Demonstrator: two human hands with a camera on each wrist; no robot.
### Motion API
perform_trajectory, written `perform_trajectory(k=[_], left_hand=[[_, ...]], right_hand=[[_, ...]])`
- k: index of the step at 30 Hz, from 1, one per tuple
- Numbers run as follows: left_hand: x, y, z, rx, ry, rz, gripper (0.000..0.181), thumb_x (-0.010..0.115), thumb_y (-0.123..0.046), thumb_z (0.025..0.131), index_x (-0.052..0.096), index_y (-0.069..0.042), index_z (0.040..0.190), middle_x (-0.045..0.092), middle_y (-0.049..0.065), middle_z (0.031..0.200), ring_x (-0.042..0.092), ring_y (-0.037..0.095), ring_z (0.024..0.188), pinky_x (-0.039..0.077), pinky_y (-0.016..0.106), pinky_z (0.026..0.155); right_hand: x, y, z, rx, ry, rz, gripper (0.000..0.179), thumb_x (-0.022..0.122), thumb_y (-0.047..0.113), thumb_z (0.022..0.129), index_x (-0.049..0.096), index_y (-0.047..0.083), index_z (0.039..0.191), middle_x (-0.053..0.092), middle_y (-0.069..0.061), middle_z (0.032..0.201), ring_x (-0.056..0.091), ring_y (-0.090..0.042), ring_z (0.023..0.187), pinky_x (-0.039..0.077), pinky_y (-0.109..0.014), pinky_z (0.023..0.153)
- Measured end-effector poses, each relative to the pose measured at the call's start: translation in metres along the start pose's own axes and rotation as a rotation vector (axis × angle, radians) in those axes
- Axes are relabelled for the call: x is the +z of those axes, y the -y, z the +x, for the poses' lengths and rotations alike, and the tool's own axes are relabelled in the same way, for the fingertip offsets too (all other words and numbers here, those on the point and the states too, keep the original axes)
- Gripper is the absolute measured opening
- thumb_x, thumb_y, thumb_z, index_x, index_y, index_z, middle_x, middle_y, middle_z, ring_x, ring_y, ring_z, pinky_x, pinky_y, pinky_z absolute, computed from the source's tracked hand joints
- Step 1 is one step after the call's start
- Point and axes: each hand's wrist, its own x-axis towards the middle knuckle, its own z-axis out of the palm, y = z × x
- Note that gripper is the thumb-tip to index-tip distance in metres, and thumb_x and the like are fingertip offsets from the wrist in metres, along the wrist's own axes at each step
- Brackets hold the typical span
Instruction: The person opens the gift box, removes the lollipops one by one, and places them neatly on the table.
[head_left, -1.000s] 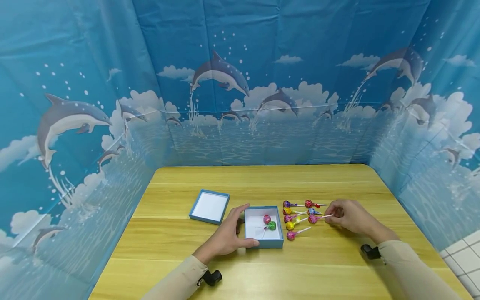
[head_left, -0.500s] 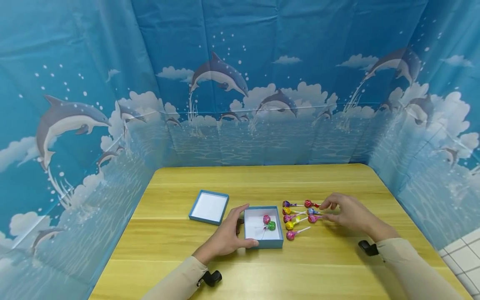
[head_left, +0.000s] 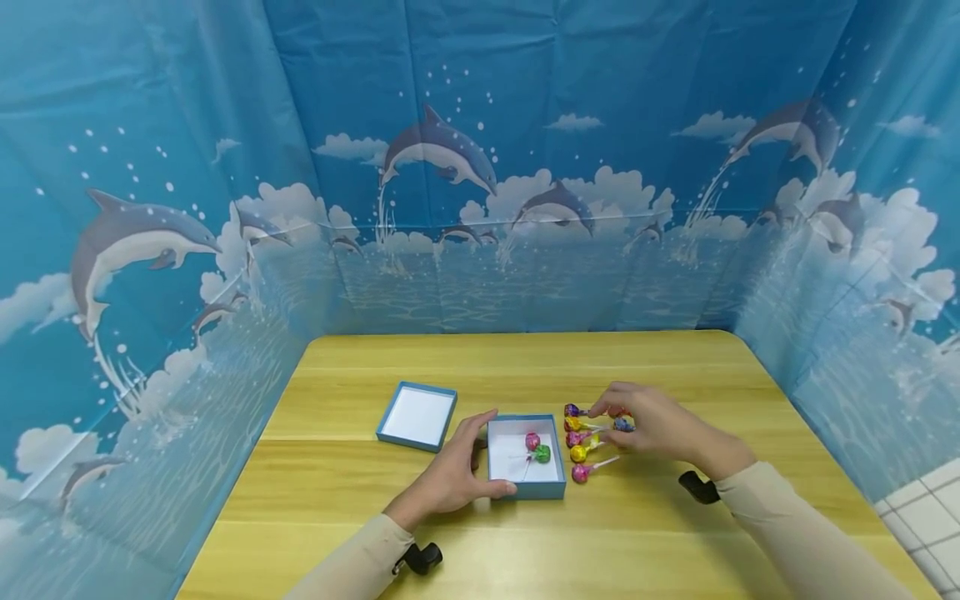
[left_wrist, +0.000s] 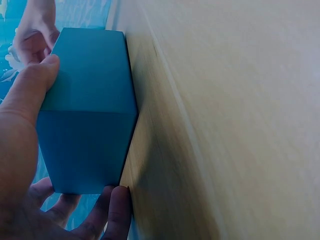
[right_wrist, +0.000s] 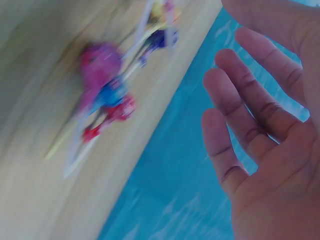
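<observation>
My left hand (head_left: 446, 479) holds the blue square box (head_left: 536, 490), thumb at its front side and fingers round the far corner. In the left wrist view the thumb lies along an edge of the box (left_wrist: 87, 95). Inside lie a pink lollipop (head_left: 532, 441) and a green lollipop (head_left: 542, 453). My right hand (head_left: 660, 425) is over the right side of the lollipop group, partly hiding it. Its fingers (right_wrist: 225, 95) are loosely bent with nothing between them. Near it lie a blurred pink lollipop (right_wrist: 101, 64), a blue lollipop (right_wrist: 111, 93) and a red lollipop (right_wrist: 121, 107).
Left of the box lies its shallow lid (head_left: 416, 415), white inside turned up. Several lollipops form a column right of the box, among them a purple one (head_left: 572, 410), a yellow one (head_left: 578, 453) and a pink one (head_left: 581, 473). A dolphin-print curtain (head_left: 480, 283) surrounds the table (head_left: 315, 500).
My right hand has let go of the pink lollipop's stick end on the right and moved left over the lollipops. My left hand and the box have stayed in place.
</observation>
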Motion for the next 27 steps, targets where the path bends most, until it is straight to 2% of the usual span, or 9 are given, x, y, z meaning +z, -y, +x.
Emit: perform_trajectory(k=[2,6,8,12,14,19,22,27], left_hand=[[0.000,0.000,-0.001,0.000,0.003,0.003,0.119,0.099,-0.049,0.095,0.028,-0.022,0.186,0.037,0.013,0.187,0.056,0.026,0.145,0.059,0.045,0.116],[-0.001,-0.001,0.000,0.007,-0.004,0.016,0.119,0.098,-0.051,0.095,0.028,-0.022,0.186,0.037,0.013,0.187,0.055,0.029,0.151,0.056,0.052,0.122],[-0.002,-0.002,-0.001,0.011,-0.008,0.020,0.118,0.098,-0.051,0.096,0.028,-0.022,0.186,0.037,0.013,0.187,0.054,0.030,0.155,0.054,0.054,0.123],[-0.001,0.000,-0.002,0.008,0.003,0.014,0.118,0.097,-0.051,0.097,0.027,-0.022,0.186,0.037,0.012,0.187,0.056,0.027,0.148,0.056,0.046,0.114],[0.000,0.001,-0.002,0.003,0.008,0.016,0.117,0.097,-0.052,0.097,0.027,-0.023,0.187,0.037,0.012,0.187,0.056,0.026,0.146,0.056,0.042,0.112],[0.001,0.003,-0.002,0.006,0.006,0.017,0.117,0.096,-0.054,0.097,0.027,-0.023,0.187,0.037,0.011,0.187,0.055,0.024,0.147,0.055,0.040,0.113],[0.000,0.002,-0.002,0.014,0.005,0.012,0.116,0.096,-0.053,0.098,0.027,-0.023,0.187,0.037,0.011,0.187,0.055,0.024,0.147,0.055,0.040,0.111],[-0.001,0.000,-0.001,0.015,0.008,0.019,0.117,0.095,-0.053,0.098,0.026,-0.022,0.187,0.037,0.011,0.187,0.055,0.025,0.149,0.054,0.040,0.112]], right_hand=[[0.001,0.009,0.008,-0.037,0.024,0.029,0.025,0.093,0.016,0.102,0.086,0.017,0.126,0.081,-0.002,0.120,0.075,-0.015,0.098,0.066,-0.035,0.082],[0.005,0.026,0.024,-0.101,0.073,0.065,0.024,0.090,0.015,0.104,0.084,0.015,0.128,0.080,-0.004,0.124,0.079,-0.025,0.105,0.069,-0.041,0.088],[0.009,0.034,0.032,-0.136,0.093,0.060,0.024,0.091,0.014,0.104,0.084,0.015,0.127,0.079,-0.004,0.124,0.079,-0.024,0.107,0.071,-0.044,0.092],[0.015,0.046,0.045,-0.203,0.119,0.013,0.023,0.092,0.015,0.103,0.085,0.016,0.124,0.079,-0.003,0.122,0.078,-0.017,0.102,0.070,-0.037,0.089],[0.017,0.051,0.051,-0.226,0.140,0.008,0.023,0.092,0.015,0.103,0.085,0.016,0.124,0.079,-0.004,0.122,0.078,-0.017,0.099,0.069,-0.034,0.087],[0.021,0.060,0.064,-0.232,0.235,0.017,0.028,0.092,0.016,0.103,0.085,0.013,0.130,0.081,-0.006,0.126,0.082,-0.023,0.106,0.070,-0.035,0.093],[0.025,0.063,0.071,-0.221,0.289,0.007,0.030,0.093,0.017,0.102,0.085,0.013,0.130,0.083,-0.005,0.125,0.081,-0.022,0.110,0.069,-0.035,0.095],[0.030,0.066,0.080,-0.203,0.346,0.000,0.020,0.096,0.016,0.099,0.085,0.013,0.117,0.083,-0.002,0.109,0.071,-0.011,0.090,0.060,-0.026,0.082]])
